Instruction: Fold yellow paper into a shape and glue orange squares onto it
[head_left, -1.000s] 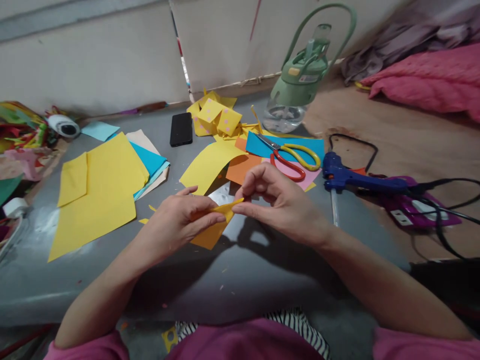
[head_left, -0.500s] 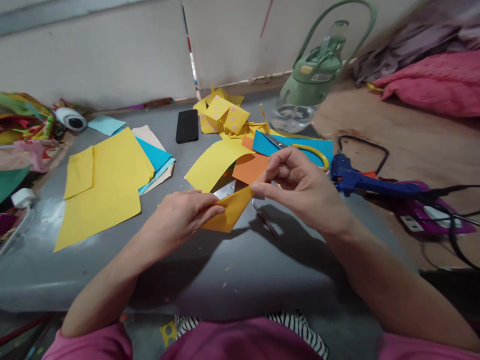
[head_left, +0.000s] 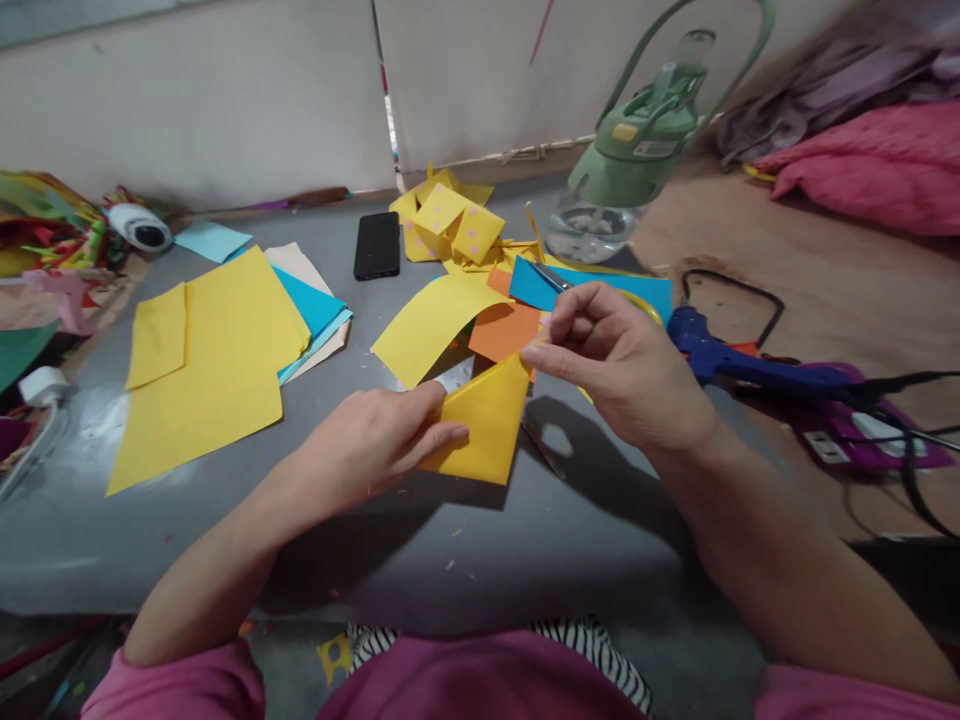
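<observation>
Between my hands is a folded piece of yellow paper (head_left: 484, 425), held tilted above the grey table with its broad face toward me. My left hand (head_left: 382, 432) pinches its left side, thumb on the near face. With thumb and fingertips, my right hand (head_left: 611, 360) grips the upper right corner. Just behind lie a curved yellow sheet (head_left: 442, 322) and an orange paper piece (head_left: 501, 333). Scissors with yellow handles (head_left: 551, 277) rest on blue paper (head_left: 630, 290), partly hidden by my right hand. A thin stick-like item (head_left: 544, 447) lies under the held paper.
Large yellow sheets (head_left: 210, 390) lie left over blue and beige paper. A black phone (head_left: 377, 246), spotted yellow paper pieces (head_left: 454, 220) and a green-topped water bottle (head_left: 630, 150) stand at the back. A blue glue gun (head_left: 750, 362) and purple power strip (head_left: 840, 430) sit right.
The yellow paper has tipped so more of its face shows toward me. My right hand has moved slightly right with its corner; my left hand keeps its pinch.
</observation>
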